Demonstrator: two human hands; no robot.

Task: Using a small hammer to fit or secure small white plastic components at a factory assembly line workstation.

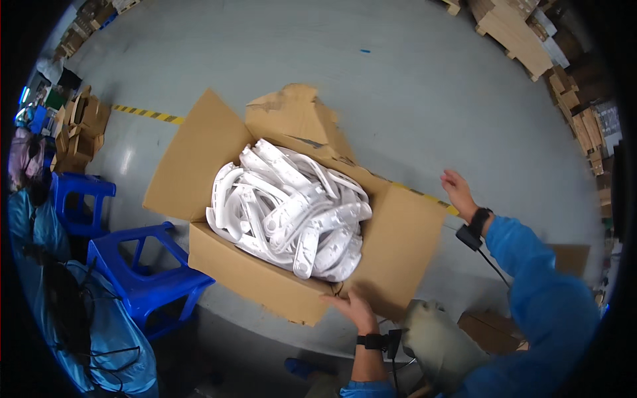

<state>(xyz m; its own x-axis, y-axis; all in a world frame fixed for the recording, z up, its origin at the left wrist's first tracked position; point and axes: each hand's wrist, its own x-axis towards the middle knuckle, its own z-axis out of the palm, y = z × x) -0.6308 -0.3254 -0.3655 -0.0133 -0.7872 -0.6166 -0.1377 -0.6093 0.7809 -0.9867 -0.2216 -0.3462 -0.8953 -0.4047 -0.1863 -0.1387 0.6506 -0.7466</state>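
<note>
An open cardboard box (265, 278) stands with its flaps folded out, heaped with curved white plastic parts (292, 205). At the box's near right corner is my left hand (355, 310), thumb stretched along the near flap and fingers apart. It seems to touch the cardboard without closing round it. My right hand (458, 191) is held beyond the far corner of the right flap (411, 245), apart from the box. Its fingers are loosely extended and hold nothing visible. Both wrists carry black straps with small devices and cables.
Blue plastic stools (142, 265) stand left of the box, beside people in blue clothing (99, 325). Torn cardboard (292, 116) sticks up behind the box. Yellow-black tape (147, 114) crosses the grey floor. Wooden pallets (514, 40) lie at the far right.
</note>
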